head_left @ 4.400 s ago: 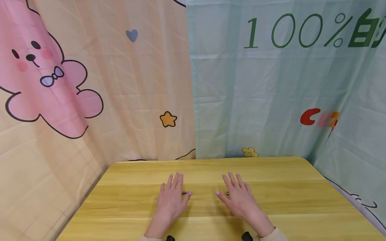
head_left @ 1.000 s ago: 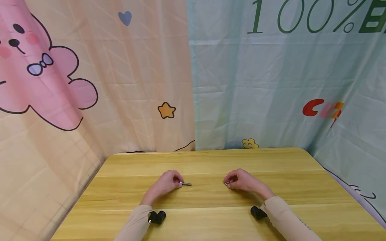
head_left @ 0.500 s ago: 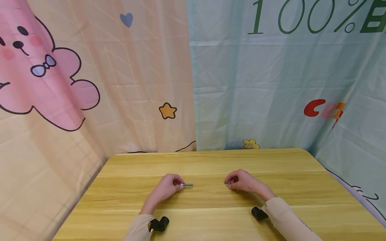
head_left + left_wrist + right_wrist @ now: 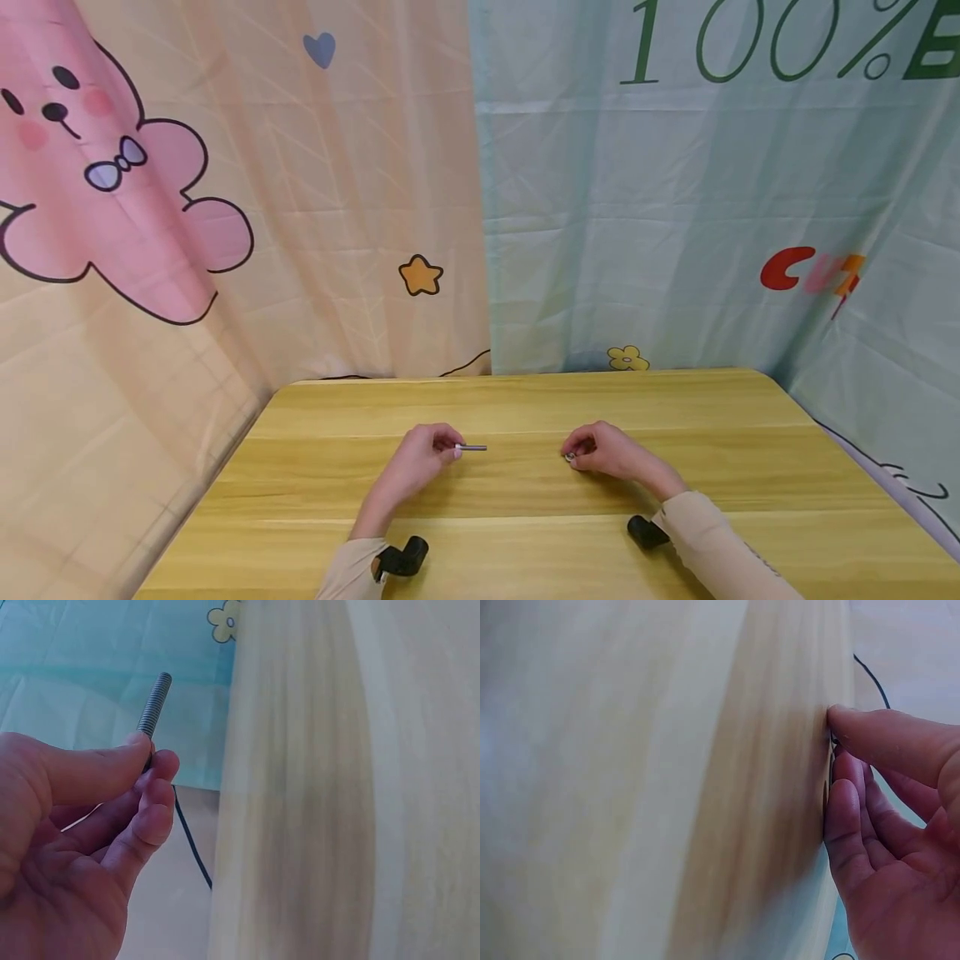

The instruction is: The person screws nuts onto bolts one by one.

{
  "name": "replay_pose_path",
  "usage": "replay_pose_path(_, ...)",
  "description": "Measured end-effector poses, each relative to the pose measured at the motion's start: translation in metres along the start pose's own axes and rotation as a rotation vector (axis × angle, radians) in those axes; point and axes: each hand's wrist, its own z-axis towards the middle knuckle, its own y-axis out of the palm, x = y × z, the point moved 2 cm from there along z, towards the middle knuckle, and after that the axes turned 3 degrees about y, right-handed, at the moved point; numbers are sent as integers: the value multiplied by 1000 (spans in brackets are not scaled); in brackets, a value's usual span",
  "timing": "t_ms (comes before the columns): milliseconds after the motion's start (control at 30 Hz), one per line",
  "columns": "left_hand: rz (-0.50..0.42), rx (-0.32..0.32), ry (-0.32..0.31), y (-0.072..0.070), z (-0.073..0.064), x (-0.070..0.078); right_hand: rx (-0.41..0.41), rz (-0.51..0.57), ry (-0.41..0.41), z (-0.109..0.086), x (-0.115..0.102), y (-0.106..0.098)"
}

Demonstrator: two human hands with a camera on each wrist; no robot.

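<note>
A threaded metal bolt [image 4: 474, 447] is pinched between the thumb and fingers of my left hand [image 4: 420, 460]. Its grey shank [image 4: 156, 703] points toward the right hand; the end inside the grip is hidden. Across from it, my right hand [image 4: 611, 452] pinches a small ring-shaped metal nut [image 4: 569, 457] between thumb and fingertips, low at the tabletop. From the right wrist, the fingertips [image 4: 843, 796] show right at the wood surface and mostly cover the nut. A gap of bare wood separates bolt and nut.
The wooden table [image 4: 480, 550] has rounded far corners. Printed curtains [image 4: 360, 208] hang behind it and at both sides. A black wrist camera [image 4: 405, 557] sits on the left wrist, another black camera [image 4: 647, 532] on the right.
Both hands lay spread over the table earlier, then pinched the bolt and the nut. Lately the left hand has lifted the bolt a little and shifted right; the right hand has barely moved.
</note>
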Motion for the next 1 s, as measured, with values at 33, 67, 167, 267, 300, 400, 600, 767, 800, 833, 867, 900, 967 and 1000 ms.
replay_pose_path(33,0,3,0,-1,0,2,1,0,-1,0,0,0)
replay_pose_path(67,0,7,0,-2,0,3,2,2,-3,0,0,0)
replay_pose_path(167,-13,15,-4,-4,0,8,3,6,1,0,-1,0)
replay_pose_path(267,-20,26,-13,-7,0,12,8,7,14,-1,-3,0)
replay_pose_path(300,-25,27,-18,-7,0,13,11,5,19,-1,-4,0)
replay_pose_path(400,-34,33,-26,-9,-1,17,31,-9,28,-1,-6,0)
replay_pose_path(600,-48,64,-38,-11,-2,22,61,39,56,-6,-8,2)
replay_pose_path(767,-51,78,-33,-12,-1,22,93,143,71,-12,-11,4)
replay_pose_path(800,-50,78,-33,-12,-1,22,106,167,67,-14,-13,4)
replay_pose_path(833,-51,78,-32,-12,0,22,122,192,68,-15,-14,4)
replay_pose_path(867,-49,80,-32,-12,0,22,141,221,69,-17,-15,5)
replay_pose_path(900,-48,82,-31,-12,0,22,159,253,71,-18,-17,6)
replay_pose_path(967,-45,88,-27,-13,0,23,197,333,79,-21,-20,9)
replay_pose_path(1000,-42,93,-25,-13,0,23,215,378,84,-22,-22,10)
